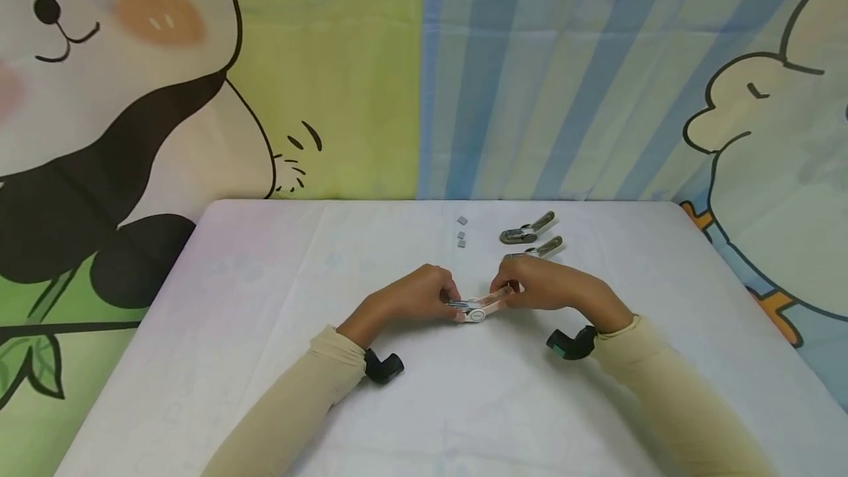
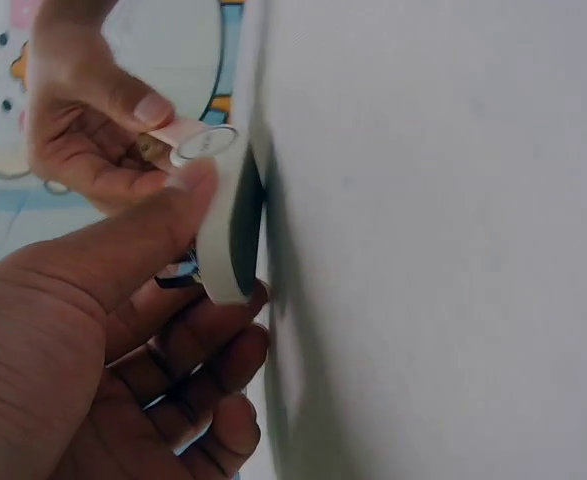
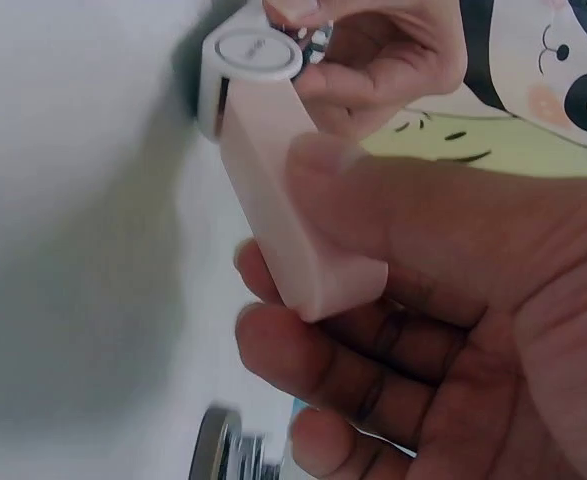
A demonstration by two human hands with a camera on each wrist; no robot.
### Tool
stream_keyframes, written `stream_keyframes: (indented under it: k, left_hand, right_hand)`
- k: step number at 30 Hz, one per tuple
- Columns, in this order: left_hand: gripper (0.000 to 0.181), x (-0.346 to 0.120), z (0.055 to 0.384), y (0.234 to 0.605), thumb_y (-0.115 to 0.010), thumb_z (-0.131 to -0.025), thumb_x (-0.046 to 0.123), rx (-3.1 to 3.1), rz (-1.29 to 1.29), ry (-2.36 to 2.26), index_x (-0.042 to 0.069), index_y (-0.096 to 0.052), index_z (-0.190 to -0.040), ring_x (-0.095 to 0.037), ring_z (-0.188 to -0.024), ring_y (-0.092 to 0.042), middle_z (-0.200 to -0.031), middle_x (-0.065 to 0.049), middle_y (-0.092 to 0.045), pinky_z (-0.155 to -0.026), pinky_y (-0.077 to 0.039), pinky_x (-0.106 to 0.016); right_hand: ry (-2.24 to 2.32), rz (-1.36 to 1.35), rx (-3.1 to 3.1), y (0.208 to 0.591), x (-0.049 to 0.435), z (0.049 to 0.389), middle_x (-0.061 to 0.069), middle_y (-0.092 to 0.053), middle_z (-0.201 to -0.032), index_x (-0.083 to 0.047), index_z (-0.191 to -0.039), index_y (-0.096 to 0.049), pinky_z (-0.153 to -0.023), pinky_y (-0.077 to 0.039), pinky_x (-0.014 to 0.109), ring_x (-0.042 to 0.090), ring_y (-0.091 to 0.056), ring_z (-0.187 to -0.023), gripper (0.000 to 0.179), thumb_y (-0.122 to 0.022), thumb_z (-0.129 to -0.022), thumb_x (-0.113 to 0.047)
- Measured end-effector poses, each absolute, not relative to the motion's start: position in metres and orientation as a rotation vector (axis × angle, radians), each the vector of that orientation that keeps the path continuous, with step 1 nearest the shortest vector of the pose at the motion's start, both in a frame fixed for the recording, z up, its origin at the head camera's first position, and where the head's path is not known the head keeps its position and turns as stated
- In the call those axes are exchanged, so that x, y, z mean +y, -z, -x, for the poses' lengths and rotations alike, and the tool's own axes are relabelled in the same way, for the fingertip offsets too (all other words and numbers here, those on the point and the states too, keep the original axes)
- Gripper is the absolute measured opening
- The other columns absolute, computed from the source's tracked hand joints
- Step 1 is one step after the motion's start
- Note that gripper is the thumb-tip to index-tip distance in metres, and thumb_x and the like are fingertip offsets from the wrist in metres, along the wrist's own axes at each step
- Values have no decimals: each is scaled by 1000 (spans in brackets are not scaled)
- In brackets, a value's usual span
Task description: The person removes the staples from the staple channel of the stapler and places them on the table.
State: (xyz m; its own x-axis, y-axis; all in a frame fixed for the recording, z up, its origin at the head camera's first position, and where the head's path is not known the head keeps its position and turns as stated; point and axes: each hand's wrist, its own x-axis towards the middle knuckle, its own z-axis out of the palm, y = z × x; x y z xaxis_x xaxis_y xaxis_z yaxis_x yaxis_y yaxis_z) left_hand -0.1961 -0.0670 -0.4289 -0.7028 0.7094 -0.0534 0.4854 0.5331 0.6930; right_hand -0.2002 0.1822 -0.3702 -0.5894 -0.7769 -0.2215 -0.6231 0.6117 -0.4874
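Note:
A small pink-and-white stapler (image 1: 475, 314) is between my two hands above the white table, its long cover swung open at the round pivot. My left hand (image 1: 416, 293) pinches the white base (image 2: 223, 240), thumb on the near side and fingers behind. Metal parts show by the left fingertips. My right hand (image 1: 553, 283) grips the pink cover (image 3: 273, 180), thumb on its face and fingers curled behind its end. Close beyond the right hand lies a grey-green stapler (image 1: 550, 245), also opened, partly hidden by that hand.
Another opened grey-green stapler (image 1: 523, 235) lies farther back on the table (image 1: 298, 256). To its left sit several small grey pieces (image 1: 461, 235) like staple strips, in a short column. A patterned cloth (image 1: 344, 79) hangs behind the table's far edge.

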Motion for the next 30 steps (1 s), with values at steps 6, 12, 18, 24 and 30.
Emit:
stream_keyframes:
  k: [6, 12, 18, 24, 30]
  left_hand:
    - [16, -27, 197, 423, -75, -84, 15, 2329, -1098, -880, 5, -76, -96, -4, -71, -56, -80, 9, -65, -65, -46, -19]
    - [15, 6, 203, 423, -72, -86, 10, 2401, -1113, -796, 5, -77, -99, -4, -68, -54, -78, 8, -66, -63, -44, -18]
    - [8, 27, 212, 426, -71, -88, 14, 2661, -1089, -689, 13, -77, -93, -9, -68, -48, -72, 9, -60, -58, -39, -21]
    - [11, 35, 220, 429, -70, -90, 19, 2779, -1035, -583, 17, -72, -80, -12, -72, -47, -73, 6, -55, -58, -36, -25]
    - [16, 30, 224, 431, -70, -90, 30, 2767, -1000, -568, 14, -74, -93, -11, -74, -50, -79, 5, -58, -60, -40, -26]
  right_hand:
    - [464, 989, 2428, 365, 219, 196, -7, -60, -92, -9, -107, -70, -72, -48, 30, 9, -52, -81, 19, -68, -89, -4]
    - [406, 897, 2516, 358, 241, 196, -4, -59, -91, -7, -106, -69, -69, -46, 31, 12, -51, -79, 20, -70, -87, -3]
    - [357, 809, 2681, 359, 253, 200, -1, -61, -93, -4, -109, -70, -67, -47, 32, 14, -52, -78, 24, -74, -86, -5]
    - [269, 758, 2768, 369, 252, 211, 4, -64, -100, -4, -109, -70, -70, -49, 37, 18, -58, -82, 24, -74, -85, -5]
    - [248, 728, 2836, 369, 246, 212, 7, -65, -103, -4, -111, -70, -73, -51, 42, 23, -61, -87, 27, -74, -87, -17]
